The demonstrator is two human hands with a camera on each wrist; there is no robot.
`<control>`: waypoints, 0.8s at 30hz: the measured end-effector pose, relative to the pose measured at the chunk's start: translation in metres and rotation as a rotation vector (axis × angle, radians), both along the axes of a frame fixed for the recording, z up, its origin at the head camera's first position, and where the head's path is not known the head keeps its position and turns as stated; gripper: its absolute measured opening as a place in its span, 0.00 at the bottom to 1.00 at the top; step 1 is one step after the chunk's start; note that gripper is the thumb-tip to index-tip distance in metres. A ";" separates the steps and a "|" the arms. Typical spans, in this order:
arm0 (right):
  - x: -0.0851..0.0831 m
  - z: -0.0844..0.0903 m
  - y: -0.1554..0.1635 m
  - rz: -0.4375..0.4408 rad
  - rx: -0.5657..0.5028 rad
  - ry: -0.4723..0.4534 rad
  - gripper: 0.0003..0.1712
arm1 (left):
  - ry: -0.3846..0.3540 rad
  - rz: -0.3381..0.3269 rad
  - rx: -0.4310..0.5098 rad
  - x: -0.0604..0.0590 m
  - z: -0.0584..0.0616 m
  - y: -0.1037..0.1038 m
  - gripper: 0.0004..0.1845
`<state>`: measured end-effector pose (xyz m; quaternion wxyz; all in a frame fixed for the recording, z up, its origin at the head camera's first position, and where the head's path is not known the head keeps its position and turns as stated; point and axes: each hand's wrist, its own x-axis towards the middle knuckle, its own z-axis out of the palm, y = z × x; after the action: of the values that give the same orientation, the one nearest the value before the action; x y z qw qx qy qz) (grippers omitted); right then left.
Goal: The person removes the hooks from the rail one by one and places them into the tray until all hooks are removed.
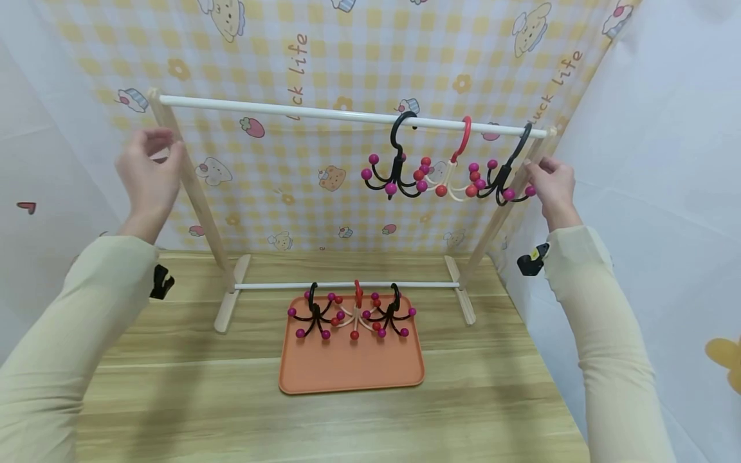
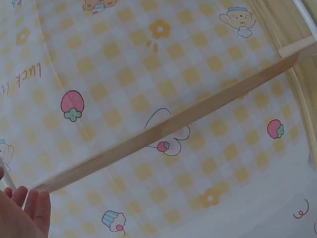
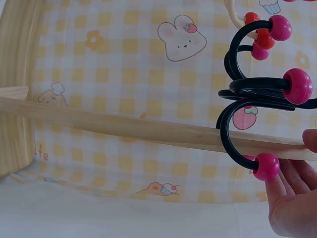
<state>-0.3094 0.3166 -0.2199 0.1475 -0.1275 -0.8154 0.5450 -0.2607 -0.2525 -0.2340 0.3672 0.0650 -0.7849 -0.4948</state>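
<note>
Rack point(image 1: 353, 116) upright, rail left-right

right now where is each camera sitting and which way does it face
Head: above the table, facing forward and down at the rack and orange tray; both sleeves, left hand and right hand show.
Left wrist: by the rack's left post, facing the checked backdrop; only fingertips show.
Right wrist: by the right post, facing the black hook; fingers show.
All three views show the backdrop.
</note>
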 end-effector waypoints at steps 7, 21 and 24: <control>-0.005 -0.004 0.007 0.016 -0.030 0.038 0.24 | -0.061 -0.001 0.065 -0.003 -0.001 -0.009 0.22; -0.037 -0.021 0.035 0.008 -0.056 0.030 0.24 | -0.401 -0.119 0.261 -0.010 -0.006 -0.022 0.34; -0.018 -0.009 0.015 -0.012 -0.007 0.012 0.27 | -0.419 -0.125 0.276 -0.012 -0.005 -0.023 0.33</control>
<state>-0.3271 0.3318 -0.2293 0.1551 -0.1298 -0.8120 0.5476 -0.2722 -0.2754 -0.2394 0.1529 0.1669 -0.7714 -0.5947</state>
